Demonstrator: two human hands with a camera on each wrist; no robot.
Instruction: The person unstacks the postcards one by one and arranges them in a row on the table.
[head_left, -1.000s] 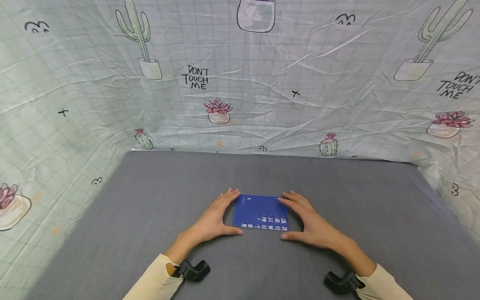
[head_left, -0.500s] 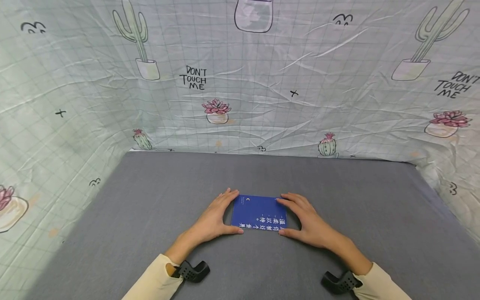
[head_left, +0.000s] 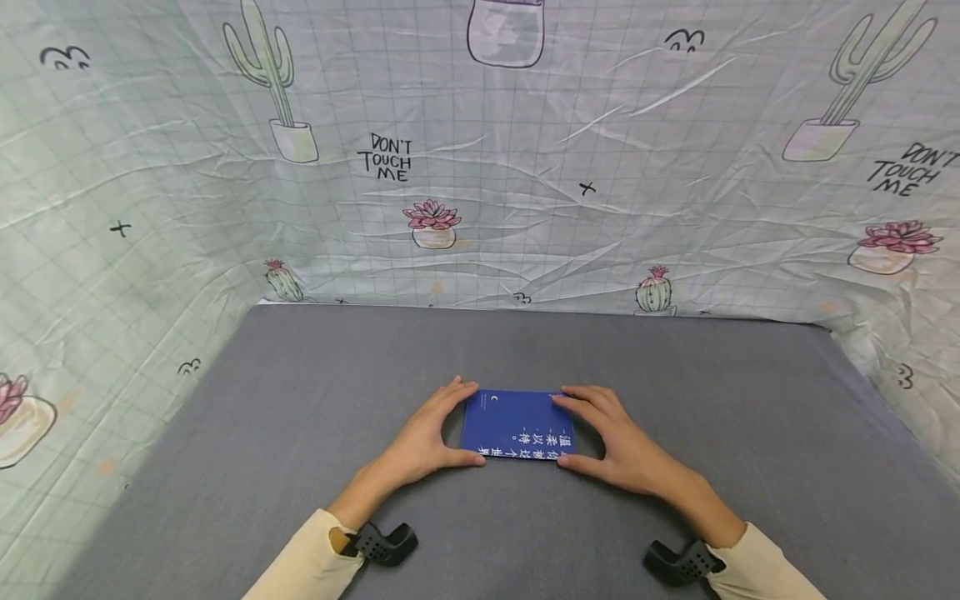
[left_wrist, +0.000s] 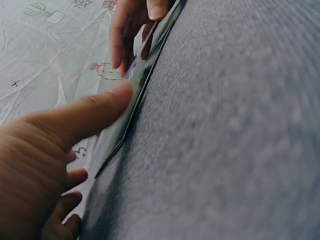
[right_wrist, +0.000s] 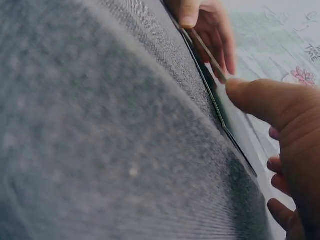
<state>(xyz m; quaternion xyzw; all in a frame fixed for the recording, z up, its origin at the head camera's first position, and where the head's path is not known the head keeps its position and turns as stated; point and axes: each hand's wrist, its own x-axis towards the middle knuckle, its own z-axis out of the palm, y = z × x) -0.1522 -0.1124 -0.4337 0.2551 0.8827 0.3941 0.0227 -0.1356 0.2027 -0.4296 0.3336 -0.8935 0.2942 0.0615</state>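
A thin blue notebook with white Chinese lettering and a small yellow moon is at the middle of the grey tabletop, its lettering turned upside down to me. My left hand holds its left end, thumb at the near edge and fingers at the far edge. At the right end my right hand grips it the same way. In the right wrist view a tan edge slants between the two thumbs, above a thin dark edge along the cloth. Whether these are separate layers I cannot tell.
The grey cloth-covered tabletop spreads around the notebook on all sides. A pale curtain printed with cacti hangs along the back and both sides. Black wrist mounts sit at the sleeve cuffs.
My right thumb has moved up onto the notebook's near edge, where it stood slightly off before. A dark line now shows beneath that edge. The left hand has hardly moved.
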